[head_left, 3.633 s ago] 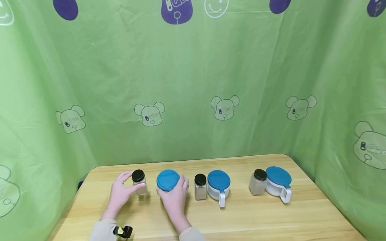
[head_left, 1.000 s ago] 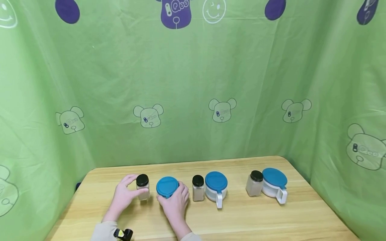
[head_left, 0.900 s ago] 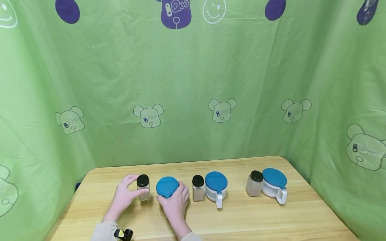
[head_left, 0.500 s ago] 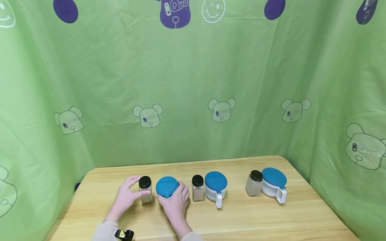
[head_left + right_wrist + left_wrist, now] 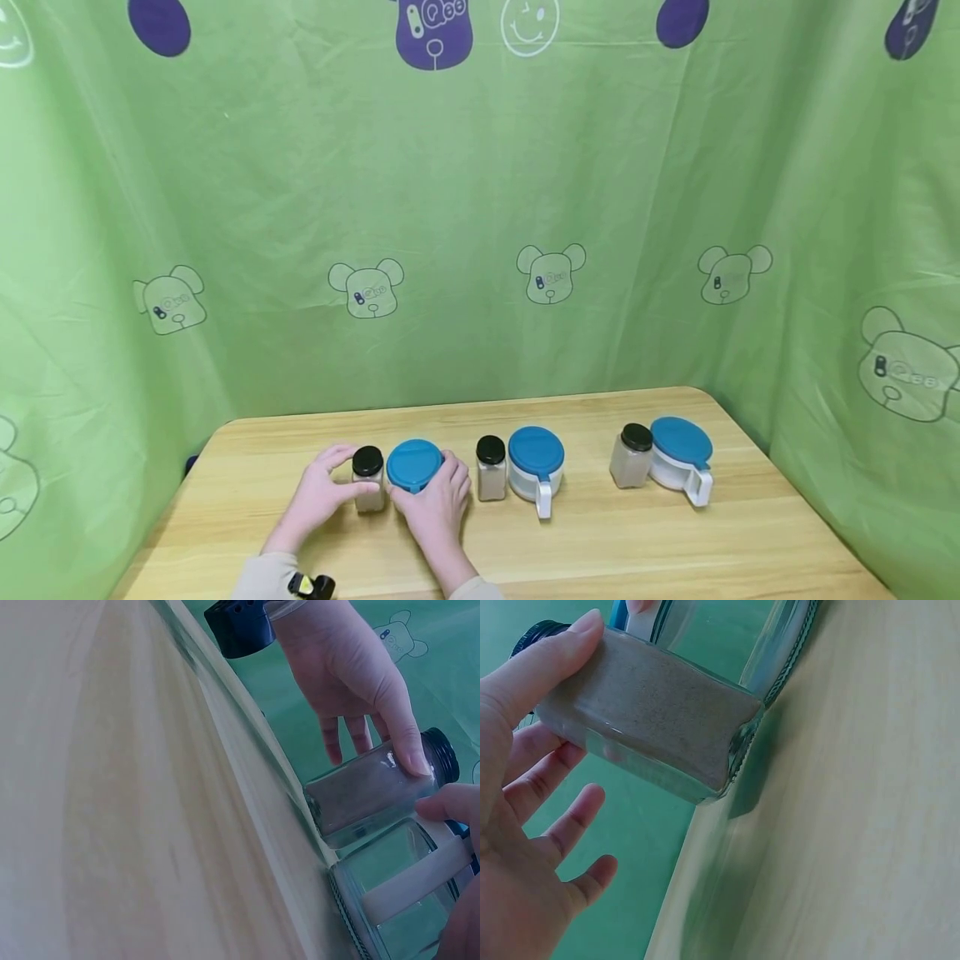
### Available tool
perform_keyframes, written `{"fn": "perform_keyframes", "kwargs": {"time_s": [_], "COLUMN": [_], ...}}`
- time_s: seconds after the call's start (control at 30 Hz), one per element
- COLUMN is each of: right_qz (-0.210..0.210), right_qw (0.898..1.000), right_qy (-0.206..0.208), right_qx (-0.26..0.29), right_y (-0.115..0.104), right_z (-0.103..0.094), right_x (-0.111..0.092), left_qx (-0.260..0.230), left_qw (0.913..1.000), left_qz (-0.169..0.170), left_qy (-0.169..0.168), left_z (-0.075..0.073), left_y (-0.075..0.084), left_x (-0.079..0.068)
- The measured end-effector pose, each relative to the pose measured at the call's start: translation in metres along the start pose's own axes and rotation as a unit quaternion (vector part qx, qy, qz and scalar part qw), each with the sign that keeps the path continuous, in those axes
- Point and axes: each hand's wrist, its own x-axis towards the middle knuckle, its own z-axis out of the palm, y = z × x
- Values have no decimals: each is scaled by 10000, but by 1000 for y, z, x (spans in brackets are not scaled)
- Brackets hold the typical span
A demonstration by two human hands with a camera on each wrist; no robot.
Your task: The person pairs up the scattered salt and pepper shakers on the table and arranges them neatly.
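Observation:
My left hand [image 5: 317,498] pinches a square glass spice jar [image 5: 368,462] with a black lid, thumb on the near side and fingers behind. In the left wrist view the jar [image 5: 649,701] is filled with greyish powder, and its base is close over the table beside its shadow. Just to its right, my right hand [image 5: 441,507] grips a round glass seasoning pot [image 5: 414,463] with a blue lid. The pot's white handle [image 5: 412,881] shows in the right wrist view, mostly covered by the hand in the head view. Jar and pot stand side by side, a narrow gap between them.
Right of my hands, another black-lidded jar [image 5: 491,471] stands beside a blue-lidded pot [image 5: 537,454]. A third such jar [image 5: 632,457] and pot [image 5: 681,446] are farther right on the wooden table [image 5: 600,550]. A green printed curtain [image 5: 465,333] encloses the back and sides.
My left hand has carried the spice jar rightward and toward me, closing most of the gap to the seasoning pot. My right hand keeps its grip on the pot, nearly still over the last second.

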Motion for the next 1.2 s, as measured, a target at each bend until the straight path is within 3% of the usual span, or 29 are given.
{"fn": "perform_keyframes", "kwargs": {"time_s": [1.2], "right_qz": [168], "right_qw": [9997], "right_qy": [-184], "right_qx": [71], "right_y": [0], "right_z": [-2], "right_x": [1], "left_qx": [-49], "left_qw": [9997], "left_qz": [-199], "left_qy": [-166], "left_z": [-1], "left_y": [-6], "left_x": [0]}}
